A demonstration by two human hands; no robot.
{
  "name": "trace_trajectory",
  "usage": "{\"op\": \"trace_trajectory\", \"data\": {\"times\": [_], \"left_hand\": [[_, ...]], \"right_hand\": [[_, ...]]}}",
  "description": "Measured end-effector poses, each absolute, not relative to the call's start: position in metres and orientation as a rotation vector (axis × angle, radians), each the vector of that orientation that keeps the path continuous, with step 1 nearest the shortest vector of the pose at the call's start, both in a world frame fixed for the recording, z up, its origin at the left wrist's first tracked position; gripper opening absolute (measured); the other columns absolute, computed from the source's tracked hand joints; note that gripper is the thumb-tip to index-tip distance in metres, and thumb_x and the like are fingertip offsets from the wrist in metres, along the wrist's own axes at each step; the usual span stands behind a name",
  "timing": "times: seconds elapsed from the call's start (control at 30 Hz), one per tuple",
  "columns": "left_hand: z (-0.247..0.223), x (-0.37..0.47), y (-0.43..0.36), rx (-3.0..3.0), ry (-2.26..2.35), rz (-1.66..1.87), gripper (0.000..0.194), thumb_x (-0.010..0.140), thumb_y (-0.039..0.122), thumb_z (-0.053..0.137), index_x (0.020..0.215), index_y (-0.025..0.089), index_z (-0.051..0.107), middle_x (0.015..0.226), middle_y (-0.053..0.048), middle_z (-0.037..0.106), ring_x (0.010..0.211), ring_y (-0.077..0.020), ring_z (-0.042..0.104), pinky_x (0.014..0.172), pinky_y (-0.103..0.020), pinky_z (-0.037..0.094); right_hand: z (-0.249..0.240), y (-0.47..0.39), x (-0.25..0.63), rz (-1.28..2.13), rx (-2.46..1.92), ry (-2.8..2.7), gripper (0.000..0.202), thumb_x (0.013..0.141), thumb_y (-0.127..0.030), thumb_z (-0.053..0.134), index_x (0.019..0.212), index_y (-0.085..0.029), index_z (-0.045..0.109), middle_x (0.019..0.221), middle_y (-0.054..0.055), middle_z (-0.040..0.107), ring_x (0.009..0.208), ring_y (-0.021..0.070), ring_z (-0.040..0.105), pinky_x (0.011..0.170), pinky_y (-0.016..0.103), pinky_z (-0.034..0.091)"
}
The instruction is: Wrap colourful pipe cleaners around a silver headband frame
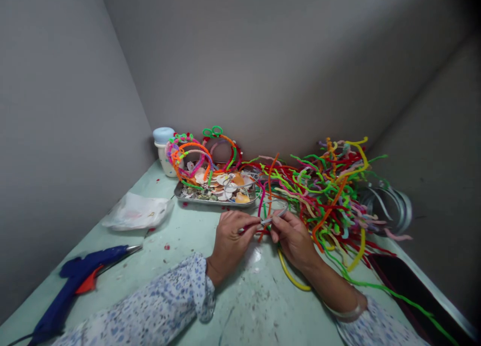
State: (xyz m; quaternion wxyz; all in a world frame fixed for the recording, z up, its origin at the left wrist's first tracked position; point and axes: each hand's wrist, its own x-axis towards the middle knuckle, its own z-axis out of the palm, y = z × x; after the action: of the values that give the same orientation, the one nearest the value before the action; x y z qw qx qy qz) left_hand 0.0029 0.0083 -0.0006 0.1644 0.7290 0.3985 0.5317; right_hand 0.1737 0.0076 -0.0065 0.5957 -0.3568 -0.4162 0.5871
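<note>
Both hands meet over the middle of the table. Pinched in the fingers of my right hand [295, 236] is a thin grey hoop [280, 204], which loops up behind the fingertips. My left hand [233, 236] is closed at the hoop's near end, thumb and forefinger pressed together; a small dark red piece shows at its fingers. Just behind the hands stand orange and pink fuzzy stems [270, 181]. A yellow stem [291, 276] curves on the table beside my right hand.
Behind lies a metal tray [210, 202] of shells, with colourful wrapped hoops [191, 150] on it. A blue-lidded cup [164, 148], white packet [137, 213] and blue glue gun [86, 268] are left. Right are piled fuzzy stems [323, 186], grey hoops [402, 211] and a dark flat object [409, 291].
</note>
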Motion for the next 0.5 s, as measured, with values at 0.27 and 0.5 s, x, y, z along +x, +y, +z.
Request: {"op": "trace_trajectory", "data": {"times": [0.27,0.5], "left_hand": [[0.0011,0.0047,0.0090,2.094,1.158,1.483,0.011,0.082,0.020,0.072,0.091,0.025,0.075,0.084,-0.001,0.074,0.083,-0.0182,0.065,0.082,-0.037,0.044],[0.0027,0.0068,0.0092,2.098,1.161,1.481,0.011,0.081,0.018,0.073,0.090,0.023,0.075,0.083,-0.001,0.074,0.082,-0.0180,0.065,0.082,-0.036,0.043]], "right_hand": [[-0.0078,0.0070,0.1751,1.382,-0.823,-0.948,0.018,0.078,-0.035,0.075,0.079,-0.020,0.064,0.056,-0.005,0.056,0.047,0.0069,0.048,0.048,0.018,0.037],[-0.0070,0.0098,0.1752,1.384,-0.825,-0.922,0.019,0.076,-0.035,0.077,0.080,-0.020,0.066,0.058,-0.005,0.057,0.047,0.0069,0.047,0.046,0.018,0.035]]}}
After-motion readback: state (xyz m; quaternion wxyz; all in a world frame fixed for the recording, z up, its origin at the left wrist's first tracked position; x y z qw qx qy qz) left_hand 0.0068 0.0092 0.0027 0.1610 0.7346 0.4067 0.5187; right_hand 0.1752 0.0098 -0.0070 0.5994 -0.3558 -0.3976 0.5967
